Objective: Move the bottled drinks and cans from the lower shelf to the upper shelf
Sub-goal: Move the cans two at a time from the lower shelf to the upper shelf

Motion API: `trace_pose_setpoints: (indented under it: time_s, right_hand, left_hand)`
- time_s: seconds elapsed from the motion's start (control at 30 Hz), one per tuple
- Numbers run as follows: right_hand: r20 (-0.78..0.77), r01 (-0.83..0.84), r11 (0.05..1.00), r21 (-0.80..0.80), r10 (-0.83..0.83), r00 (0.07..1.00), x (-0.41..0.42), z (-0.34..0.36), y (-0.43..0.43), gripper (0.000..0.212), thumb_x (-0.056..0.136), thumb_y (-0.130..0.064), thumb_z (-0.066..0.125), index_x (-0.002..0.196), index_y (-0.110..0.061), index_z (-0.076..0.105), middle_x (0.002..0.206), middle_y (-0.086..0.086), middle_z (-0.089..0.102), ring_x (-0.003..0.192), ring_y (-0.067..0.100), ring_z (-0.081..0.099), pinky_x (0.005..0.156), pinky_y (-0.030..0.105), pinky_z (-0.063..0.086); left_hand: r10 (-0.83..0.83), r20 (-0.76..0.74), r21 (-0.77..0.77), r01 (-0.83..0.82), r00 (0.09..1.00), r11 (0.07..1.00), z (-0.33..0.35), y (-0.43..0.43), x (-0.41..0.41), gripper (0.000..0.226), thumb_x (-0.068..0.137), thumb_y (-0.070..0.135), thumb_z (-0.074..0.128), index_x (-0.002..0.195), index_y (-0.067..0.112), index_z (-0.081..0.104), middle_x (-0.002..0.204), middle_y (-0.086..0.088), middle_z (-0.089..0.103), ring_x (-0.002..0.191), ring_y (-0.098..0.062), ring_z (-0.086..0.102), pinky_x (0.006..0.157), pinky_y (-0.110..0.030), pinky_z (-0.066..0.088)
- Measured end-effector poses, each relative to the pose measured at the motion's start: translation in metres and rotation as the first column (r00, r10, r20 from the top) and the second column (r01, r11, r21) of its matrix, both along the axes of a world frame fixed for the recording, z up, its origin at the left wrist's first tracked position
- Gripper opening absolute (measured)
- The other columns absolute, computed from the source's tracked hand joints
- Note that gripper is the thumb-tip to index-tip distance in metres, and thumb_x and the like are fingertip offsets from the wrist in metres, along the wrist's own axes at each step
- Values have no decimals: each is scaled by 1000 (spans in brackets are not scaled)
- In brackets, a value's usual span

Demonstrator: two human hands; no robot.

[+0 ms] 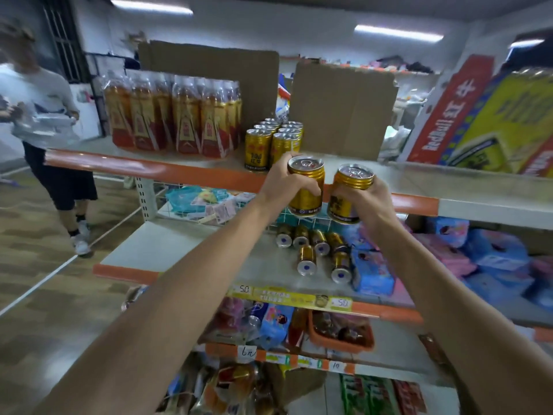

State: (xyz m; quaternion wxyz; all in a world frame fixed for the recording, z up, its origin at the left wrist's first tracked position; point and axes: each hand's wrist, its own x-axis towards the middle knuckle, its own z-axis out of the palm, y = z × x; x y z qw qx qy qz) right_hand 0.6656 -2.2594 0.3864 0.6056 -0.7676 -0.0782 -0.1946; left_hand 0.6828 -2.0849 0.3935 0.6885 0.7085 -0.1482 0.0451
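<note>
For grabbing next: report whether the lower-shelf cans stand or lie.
Lying on their sides: the lower-shelf cans show round bottoms toward the camera.

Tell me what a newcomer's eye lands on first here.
Two gold cans held up in the centre: the left hand grips the left can, the right hand grips the right can, in front of the upper shelf. Behind them a cluster of standing cans sits beside shrink-wrapped bottle packs. Below, loose cans lie on their sides on the lower shelf.
</note>
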Motion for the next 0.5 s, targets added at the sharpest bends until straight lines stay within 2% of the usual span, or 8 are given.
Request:
trace_pose_setpoints:
  time_s: [0.07, 0.13, 0.23, 0.37, 0.5]
  right_hand:
    - [15, 7, 1000, 20, -7, 1000, 6, 13, -7, 23, 71, -14, 82, 88, -4, 69, 74, 0, 67, 61, 4, 58, 54, 21, 46]
    - [32, 12, 998, 60, -14, 999, 13, 24, -13, 25, 72, -9, 82, 92, 0, 69, 75, 0, 65, 55, -3, 57, 52, 14, 46]
    - [45, 19, 997, 69, -22, 999, 21, 35, -22, 19, 73, -6, 81, 88, -8, 69, 74, -3, 65, 53, -7, 56, 52, 10, 46]
    - [37, 40, 998, 44, -42, 998, 37, 42, -38, 19, 72, -10, 82, 75, -22, 67, 71, -7, 67, 57, -3, 60, 58, 15, 50]
    - [-18, 71, 994, 85, -70, 997, 59, 44, -52, 20, 71, -11, 83, 73, -21, 66, 71, -2, 66, 61, 8, 60, 58, 22, 51]
  left_hand:
    - [7, 4, -10, -7, 1000, 1000, 14, -11, 4, 64, 52, 11, 74, 112, 23, 55, 108, -6, 65, 105, -26, 61, 91, -46, 54]
    - [22, 12, -13, -22, 1000, 1000, 25, -21, 10, 60, 53, 12, 75, 108, 25, 55, 109, -7, 65, 104, -26, 61, 90, -46, 54]
    - [38, 26, 5, -38, 999, 999, 37, -34, 22, 55, 54, 10, 75, 102, 28, 54, 107, -5, 65, 103, -24, 61, 92, -48, 54]
    - [84, 11, 4, -84, 996, 996, 45, -49, 40, 57, 52, 13, 77, 102, 29, 55, 108, -3, 63, 104, -24, 59, 91, -48, 54]
    - [130, -23, -11, -130, 991, 991, 45, -62, 60, 69, 51, 15, 76, 116, 20, 53, 111, -3, 60, 105, -24, 56, 90, -45, 53]
